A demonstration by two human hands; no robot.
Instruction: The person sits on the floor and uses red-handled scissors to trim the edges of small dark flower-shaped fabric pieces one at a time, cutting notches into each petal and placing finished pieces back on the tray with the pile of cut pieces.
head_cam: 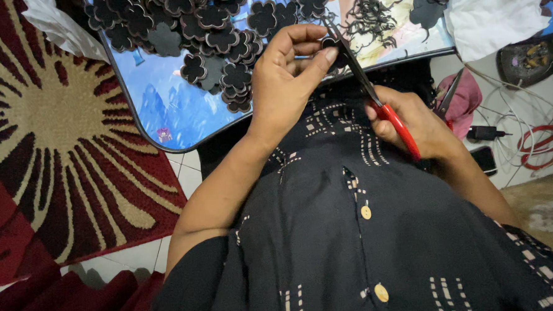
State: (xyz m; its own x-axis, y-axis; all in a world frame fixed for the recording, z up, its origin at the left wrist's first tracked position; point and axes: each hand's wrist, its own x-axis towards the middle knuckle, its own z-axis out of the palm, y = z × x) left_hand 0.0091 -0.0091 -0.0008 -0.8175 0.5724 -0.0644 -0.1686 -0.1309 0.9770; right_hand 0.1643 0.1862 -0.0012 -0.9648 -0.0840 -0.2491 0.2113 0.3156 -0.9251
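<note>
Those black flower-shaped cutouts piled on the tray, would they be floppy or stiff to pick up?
Probably light and slightly bendy: the flower cutouts look thin and flat, heaped loosely. The piece in the left hand holds its shape, so likely soft yet not limp. The scissors cut it, suggesting felt or foam.

I held one pair of red-handled scissors (373, 101) and one small dark cut-out (334, 44). Flower-shaped dark cut-outs (221, 33) crowded the tray's (162, 111) far edge — too many and too overlapped to count. One heap of thin trimmings (370, 17) lay toward its far right corner — two white cloths (494, 12) showed.
</note>
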